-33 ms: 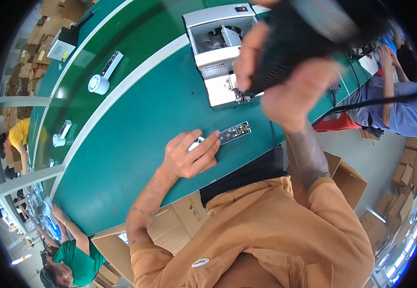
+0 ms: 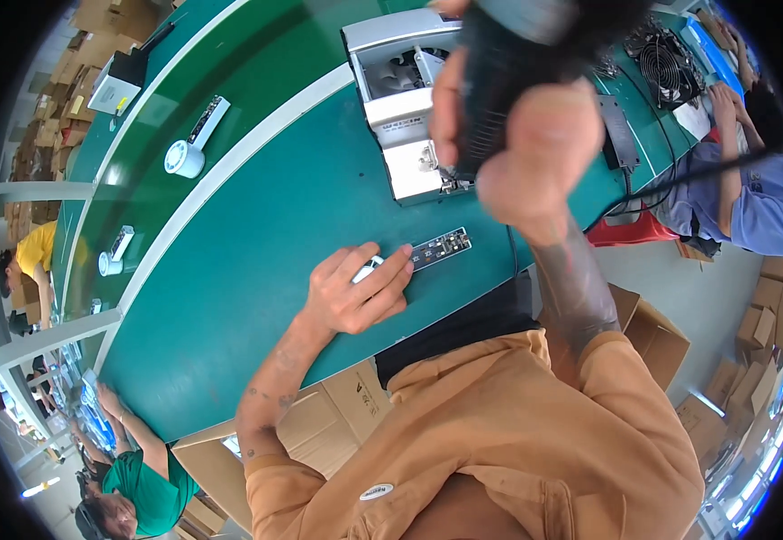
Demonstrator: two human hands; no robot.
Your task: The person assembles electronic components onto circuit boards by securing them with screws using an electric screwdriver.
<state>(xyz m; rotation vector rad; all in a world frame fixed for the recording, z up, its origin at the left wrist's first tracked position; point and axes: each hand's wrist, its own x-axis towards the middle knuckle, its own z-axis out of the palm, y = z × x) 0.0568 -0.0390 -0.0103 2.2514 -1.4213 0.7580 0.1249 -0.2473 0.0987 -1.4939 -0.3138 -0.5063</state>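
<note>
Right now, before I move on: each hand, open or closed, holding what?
Left hand: closed over a white device with exposed circuit board.
Right hand: closed around a blurred black tool.

At twelve o'clock, on the upper front of the silver-white machine (image 2: 405, 166), a line of dark lettering (image 2: 401, 123). At six o'clock, on the tan shirt (image 2: 490, 432), a white oval badge (image 2: 376, 492) with dark letters. Toward half past six, on a cardboard box (image 2: 315, 423), black printed marks (image 2: 366, 389), too small to read.

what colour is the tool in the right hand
The tool in the right hand is mostly black; the head view shows it, blurred.
</note>
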